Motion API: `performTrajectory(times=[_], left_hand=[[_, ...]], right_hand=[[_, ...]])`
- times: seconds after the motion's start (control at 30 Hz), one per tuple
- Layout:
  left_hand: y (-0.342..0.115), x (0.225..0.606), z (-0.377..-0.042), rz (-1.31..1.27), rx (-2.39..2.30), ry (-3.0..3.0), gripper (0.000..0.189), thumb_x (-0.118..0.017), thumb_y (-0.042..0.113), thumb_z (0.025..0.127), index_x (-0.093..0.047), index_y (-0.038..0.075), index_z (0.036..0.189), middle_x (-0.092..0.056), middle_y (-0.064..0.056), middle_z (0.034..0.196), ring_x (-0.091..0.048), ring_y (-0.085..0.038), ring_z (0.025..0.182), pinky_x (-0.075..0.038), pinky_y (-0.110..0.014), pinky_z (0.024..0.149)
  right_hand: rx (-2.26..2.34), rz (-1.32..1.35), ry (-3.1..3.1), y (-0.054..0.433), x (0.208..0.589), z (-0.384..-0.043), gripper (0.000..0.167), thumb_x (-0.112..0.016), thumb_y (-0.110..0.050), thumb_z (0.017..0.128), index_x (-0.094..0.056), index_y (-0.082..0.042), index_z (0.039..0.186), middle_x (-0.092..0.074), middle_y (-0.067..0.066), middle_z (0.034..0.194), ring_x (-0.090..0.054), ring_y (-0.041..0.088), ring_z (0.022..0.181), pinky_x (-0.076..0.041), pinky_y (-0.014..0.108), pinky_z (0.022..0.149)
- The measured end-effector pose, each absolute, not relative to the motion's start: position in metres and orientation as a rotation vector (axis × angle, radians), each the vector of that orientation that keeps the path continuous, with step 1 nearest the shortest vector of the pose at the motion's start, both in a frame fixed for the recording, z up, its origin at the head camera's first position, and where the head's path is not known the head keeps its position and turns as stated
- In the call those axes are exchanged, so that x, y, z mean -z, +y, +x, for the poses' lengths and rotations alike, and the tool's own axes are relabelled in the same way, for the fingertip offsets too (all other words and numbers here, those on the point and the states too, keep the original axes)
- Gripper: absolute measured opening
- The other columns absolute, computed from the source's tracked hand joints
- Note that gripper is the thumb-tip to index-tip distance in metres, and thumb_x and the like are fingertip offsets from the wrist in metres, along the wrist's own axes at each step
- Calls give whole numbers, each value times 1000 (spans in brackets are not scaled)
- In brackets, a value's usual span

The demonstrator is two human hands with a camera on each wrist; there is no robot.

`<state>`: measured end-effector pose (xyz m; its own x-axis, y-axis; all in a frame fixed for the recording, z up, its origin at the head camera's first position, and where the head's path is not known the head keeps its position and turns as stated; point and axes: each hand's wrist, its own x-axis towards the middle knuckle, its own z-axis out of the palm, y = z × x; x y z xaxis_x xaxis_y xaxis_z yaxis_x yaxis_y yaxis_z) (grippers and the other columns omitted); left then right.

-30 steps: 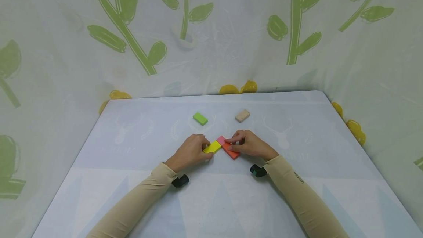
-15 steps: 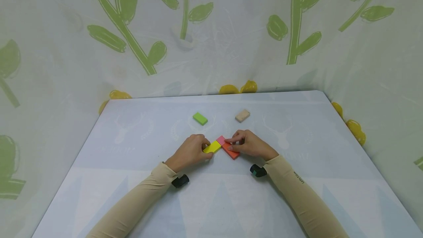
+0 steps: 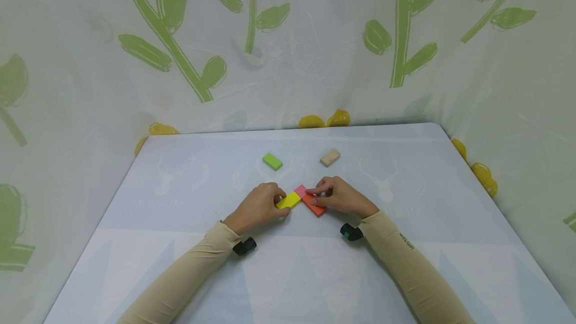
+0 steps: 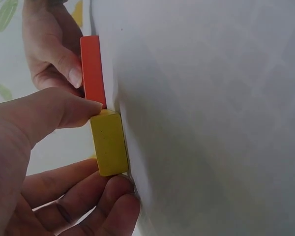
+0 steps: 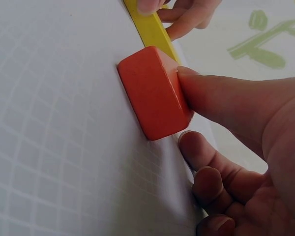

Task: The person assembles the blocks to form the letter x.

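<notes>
Tabletop (image 3: 292, 264), green block (image 3: 272, 161) and tan block (image 3: 330, 157) beyond; left grip (image 3: 257, 205) pinching yellow block (image 4: 110, 143), right grip (image 3: 344, 198), red block (image 5: 153, 96)

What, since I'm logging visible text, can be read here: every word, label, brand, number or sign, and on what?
"Let's", apparently: dark print on the beige fabric right sleeve; its remainder is too small.
Faint letter-like marks on the pale blue-and-white tablecloth: unreadable.
Yellow rectangular block, red rectangular block: no text visible.

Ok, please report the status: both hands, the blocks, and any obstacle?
Left hand pinches yellow block. Right hand on red block. Pink block at their meeting corner. Green block, wooden block lie beyond, seemingly not in the way.
</notes>
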<state>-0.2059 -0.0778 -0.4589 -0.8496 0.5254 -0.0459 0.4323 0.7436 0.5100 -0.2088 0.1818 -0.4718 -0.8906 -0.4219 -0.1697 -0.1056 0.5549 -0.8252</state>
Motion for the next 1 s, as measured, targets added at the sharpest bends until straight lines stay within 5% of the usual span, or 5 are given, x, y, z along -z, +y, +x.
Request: performTrajectory(times=[1.0], left_hand=[[-95,449,-214,787,-796,2681,39,-81,31,89,-75,7,120,-69,0,92,-60,-11,80,-51,-26,72]], right_hand=[[1256,-445,2445,184,474,-210,37,-78,-15,92,-73,-12,128,-68,6,103,-52,19,95,-42,24,71]])
